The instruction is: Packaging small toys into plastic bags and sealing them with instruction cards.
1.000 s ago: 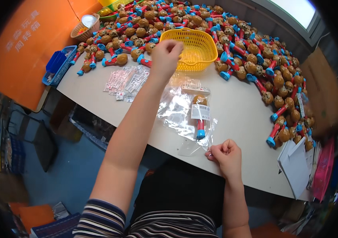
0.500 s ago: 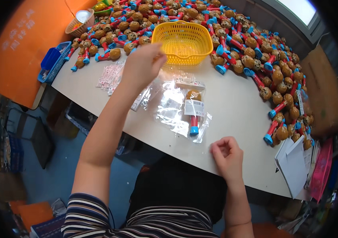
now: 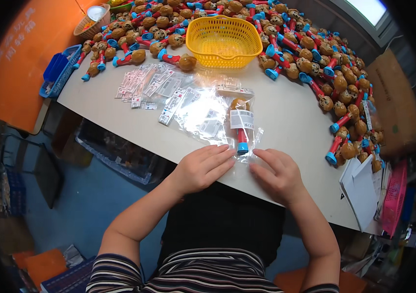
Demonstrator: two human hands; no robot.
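Observation:
A clear plastic bag lies on the table in front of me. Inside it is a toy with a brown round head, a red stem and a blue foot, with a white printed label around its middle. My left hand rests at the bag's near edge, its fingers stretched out flat. On the other side of the toy's foot, my right hand has thumb and fingers apart, with the fingertips at the bag's lower edge. Further clear bags with printed headers lie to the left of the toy.
A yellow plastic basket stands beyond the bags. Similar toys are heaped along the far and right sides. Printed cards lie at the left, near a blue basket. White papers and a pink basket are at the right.
My left hand has come back from near the yellow basket to the bag's near edge. My right hand has moved up to the bag and its fingers have spread. Another toy now shows left of the basket.

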